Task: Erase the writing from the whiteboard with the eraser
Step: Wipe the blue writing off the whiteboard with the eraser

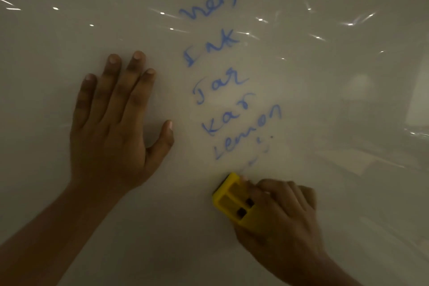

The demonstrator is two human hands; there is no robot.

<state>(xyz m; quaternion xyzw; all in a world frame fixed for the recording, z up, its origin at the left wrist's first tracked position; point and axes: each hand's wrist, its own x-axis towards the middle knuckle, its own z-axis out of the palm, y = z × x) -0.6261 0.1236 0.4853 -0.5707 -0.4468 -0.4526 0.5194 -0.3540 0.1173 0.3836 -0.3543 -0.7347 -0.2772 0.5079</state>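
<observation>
My left hand [109,127] is flat on the whiteboard [336,90], fingers spread wide, holding nothing. My right hand [281,213] is wrapped around the eraser [232,199], a chunky yellow plastic block with two dark square holes in its back, pressed against the board. The board's glossy and shows little glints of light. Blue marker writing [222,90] runs up the middle in loopy letters, starting just above the eraser, with faint smudges at the bottom.
</observation>
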